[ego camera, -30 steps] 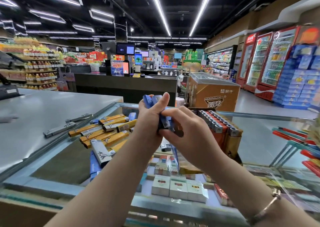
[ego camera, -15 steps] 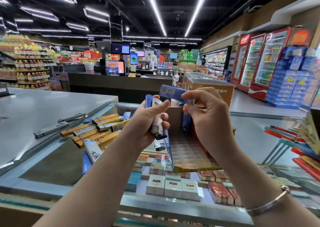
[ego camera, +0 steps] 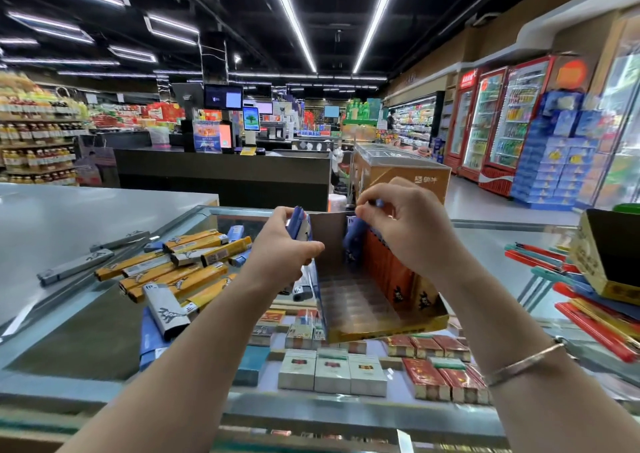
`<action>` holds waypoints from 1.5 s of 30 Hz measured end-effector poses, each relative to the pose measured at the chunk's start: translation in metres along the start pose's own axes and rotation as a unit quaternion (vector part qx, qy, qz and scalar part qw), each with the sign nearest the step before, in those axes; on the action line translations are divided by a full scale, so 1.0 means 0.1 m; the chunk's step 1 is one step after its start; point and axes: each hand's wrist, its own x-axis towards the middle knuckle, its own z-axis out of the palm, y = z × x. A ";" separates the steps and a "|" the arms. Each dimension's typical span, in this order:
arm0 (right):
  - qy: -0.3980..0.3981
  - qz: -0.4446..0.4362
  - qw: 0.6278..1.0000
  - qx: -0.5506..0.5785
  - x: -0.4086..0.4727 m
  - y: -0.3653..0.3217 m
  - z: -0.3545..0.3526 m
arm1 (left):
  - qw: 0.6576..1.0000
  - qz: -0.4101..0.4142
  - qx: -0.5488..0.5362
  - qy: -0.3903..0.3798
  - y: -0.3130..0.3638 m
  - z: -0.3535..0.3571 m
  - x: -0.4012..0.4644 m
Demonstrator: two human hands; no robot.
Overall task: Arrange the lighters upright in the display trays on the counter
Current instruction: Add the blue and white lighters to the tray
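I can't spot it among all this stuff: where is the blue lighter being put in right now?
In the head view, the blue lighter stands at centre, pinched by the right hand at the back corner of the display tray, beside a row of red lighters.

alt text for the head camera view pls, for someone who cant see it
A person's right hand lowers a blue lighter into a cardboard display tray on a glass shop counter, while the left hand holds more blue lighters. Loose yellow, grey and blue lighters lie at left.

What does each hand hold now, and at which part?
Left hand grips several blue lighters around their middle. Right hand pinches one blue lighter by its top, over the tray.
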 end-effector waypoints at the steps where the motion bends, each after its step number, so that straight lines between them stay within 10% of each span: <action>1: -0.021 -0.008 0.999 -0.025 0.00 0.00 0.02 | 1.000 -0.001 0.000 0.000 0.00 0.00 0.00; 35: -0.297 0.067 0.945 -0.117 0.31 0.18 -0.04 | 0.995 0.086 0.046 -0.030 -0.05 0.00 0.12; 45: -0.111 -0.123 0.985 0.058 0.05 -0.30 -0.05 | 0.951 -0.089 -0.294 -0.034 0.18 -0.03 0.08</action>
